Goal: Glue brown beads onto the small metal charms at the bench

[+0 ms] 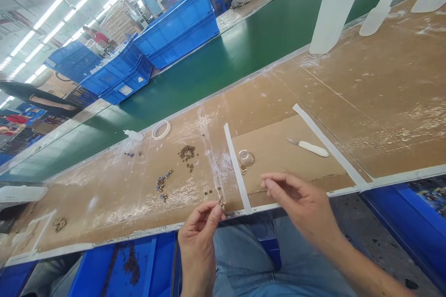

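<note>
Near the table's front edge, my left hand (203,227) pinches a small brass-coloured metal part (222,203) with a thin stem pointing up. My right hand (301,202) hovers over the cardboard sheet (275,137), thumb and forefinger together; anything between the tips is too small to make out. Ahead of it stands a small round clear dish (246,158) with gold-coloured bits (243,170) beside it. A white-handled knife (313,148) lies on the cardboard. Left of the tape strip are a pile of small dark round pieces (187,152) and a cluster of blue-and-brass parts (160,183).
Behind the table runs a green conveyor belt (251,37), with blue crates (177,18) beyond it. White bottles (337,9) stand at the back right. A tape roll (161,130) lies at the back left. Blue bins (146,260) sit below the front edge. Several people are farther off.
</note>
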